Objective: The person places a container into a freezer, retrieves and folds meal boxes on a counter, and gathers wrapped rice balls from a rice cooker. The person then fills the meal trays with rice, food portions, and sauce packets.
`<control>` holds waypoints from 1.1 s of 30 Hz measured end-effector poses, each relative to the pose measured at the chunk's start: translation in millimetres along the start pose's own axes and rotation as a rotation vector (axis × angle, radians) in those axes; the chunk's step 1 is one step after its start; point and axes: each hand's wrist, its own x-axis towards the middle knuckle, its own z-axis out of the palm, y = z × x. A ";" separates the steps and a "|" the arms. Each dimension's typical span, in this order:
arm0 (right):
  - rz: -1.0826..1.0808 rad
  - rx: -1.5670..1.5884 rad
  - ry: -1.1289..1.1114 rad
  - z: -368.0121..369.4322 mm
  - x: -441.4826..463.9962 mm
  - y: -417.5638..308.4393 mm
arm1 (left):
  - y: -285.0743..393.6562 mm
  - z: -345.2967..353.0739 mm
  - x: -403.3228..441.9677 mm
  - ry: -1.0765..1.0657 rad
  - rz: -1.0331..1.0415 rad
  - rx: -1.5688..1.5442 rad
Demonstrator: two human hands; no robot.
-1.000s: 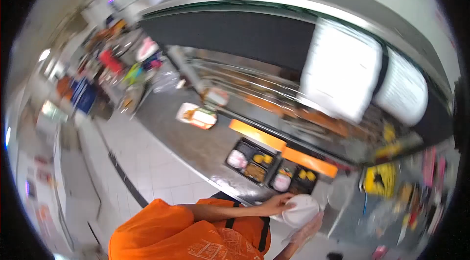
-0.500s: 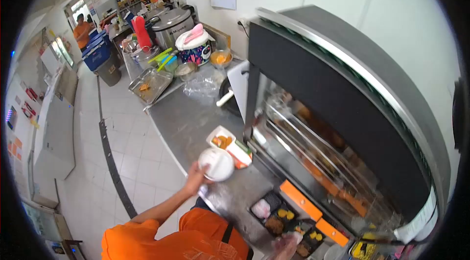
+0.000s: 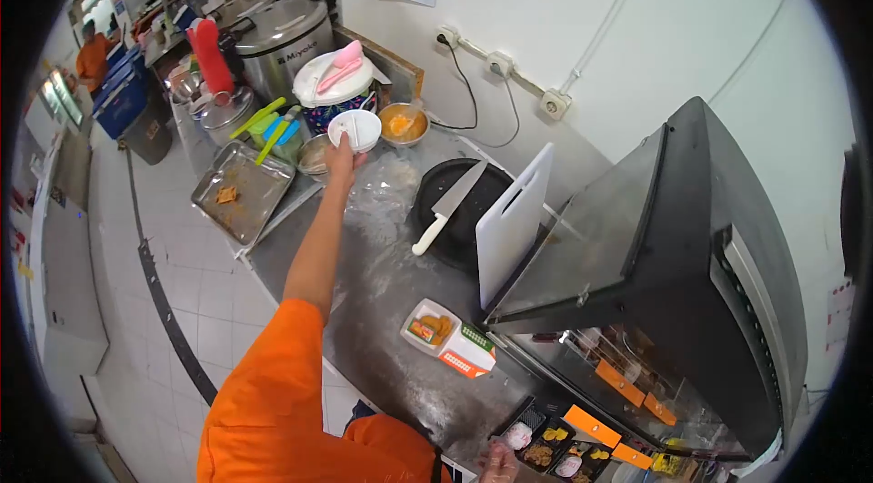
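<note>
My left hand (image 3: 343, 158) reaches far forward, its fingers closed on the rim of a white round bowl (image 3: 355, 131). The bowl is beside a white-lidded patterned pot (image 3: 333, 79) and a metal bowl with orange contents (image 3: 403, 124). At the bottom, my right hand (image 3: 498, 463), in a clear glove, is near the black food trays (image 3: 538, 447); its fingers are partly cut off and what they hold, if anything, is unclear. An open white and orange box (image 3: 448, 337) with fried food lies on the steel counter (image 3: 364, 319).
A knife (image 3: 450, 206) lies on a round black board (image 3: 464, 251) beside an upright white cutting board (image 3: 514, 224). The glass display case (image 3: 637, 246) stands at right. At left are a metal tray (image 3: 244, 192) and a large pressure cooker (image 3: 286, 42). Another person (image 3: 93, 60) is far back.
My left hand has carried the white bowl forward, past the food box to the pots. The view has turned left. My right hand has stayed near the black trays.
</note>
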 end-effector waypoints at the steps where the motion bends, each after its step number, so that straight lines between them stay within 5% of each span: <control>1: 0.208 -0.096 -0.052 10.7 42.6 55.8 | -20.4 -2.4 29.3 -0.043 -0.030 0.033; 2: 0.402 -0.194 -0.121 21.2 83.3 108.1 | -32.6 -2.2 43.5 -0.013 -0.109 0.042; 4: 0.368 -0.209 -0.311 6.6 39.2 44.9 | -55.2 -6.9 51.4 0.054 -0.270 0.077; 5: -0.290 -0.060 -0.041 11.7 -37.4 -7.5 | -55.6 -7.2 40.6 0.082 -0.219 0.145; 7: -0.330 0.167 0.033 27.2 -21.5 9.4 | -53.2 -9.3 1.4 0.122 -0.118 0.279; 9: -0.262 0.236 0.218 31.0 -53.3 -71.9 | -112.9 -56.8 4.4 0.181 0.431 0.585; 10: -0.326 0.474 0.301 47.6 -71.9 -108.1 | -65.9 -36.6 -90.2 0.121 0.445 0.558; 12: -0.310 0.088 0.236 36.4 -83.1 -144.3 | -61.0 -49.8 -212.2 -0.204 0.498 0.601; 14: -0.338 0.113 0.158 29.0 -102.5 -198.5 | -70.2 -85.6 -323.9 -0.707 -0.114 0.662; 15: -0.620 -0.133 0.257 34.0 -93.8 -192.3 | -71.2 -106.8 -368.4 -0.995 -0.330 0.761; 17: -0.778 -0.271 0.153 33.4 -101.5 -208.0 | -50.0 -123.4 -435.4 -1.274 -0.674 0.957; 20: -0.818 -0.543 -0.008 19.5 -116.4 -235.3 | -47.9 -134.0 -462.6 -1.135 -0.914 0.754; 29: -0.901 -0.590 -0.091 -3.6 -107.4 -176.8 | -72.1 -126.6 -498.9 -1.109 -0.792 0.854; 32: -1.069 -0.328 -0.176 -21.7 -93.2 -142.1 | -106.3 -130.9 -524.3 -1.059 -0.323 0.881; 33: -0.953 -0.273 -0.244 -15.3 -83.4 -118.6 | -107.6 -124.3 -537.2 -1.021 -0.205 0.919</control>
